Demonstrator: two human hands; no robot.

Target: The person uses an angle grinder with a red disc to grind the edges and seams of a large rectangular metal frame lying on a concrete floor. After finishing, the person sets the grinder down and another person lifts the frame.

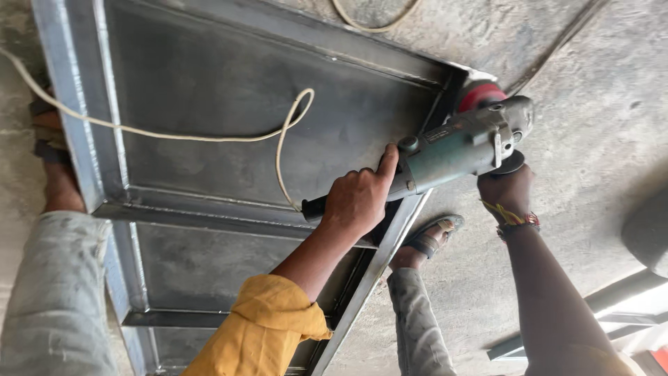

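My left hand (358,198) grips the rear body of a grey-green angle grinder (452,150), thumb stretched along its side. My right hand (506,186), with a coloured thread bracelet on the wrist, holds the grinder under its head by the side handle. The grinder's red disc end (480,94) sits at the far right corner of a dark steel panel frame (90,160) lying flat on the concrete floor. The disc itself is mostly hidden behind the tool. A white power cable (209,136) runs from the grinder's tail in a loop across the panel.
My feet in sandals stand on either side of the frame: one at the left edge (50,143), one by the right rail (428,238). Another cable (372,26) lies on the concrete at the top. Metal bars (626,292) lie at the lower right.
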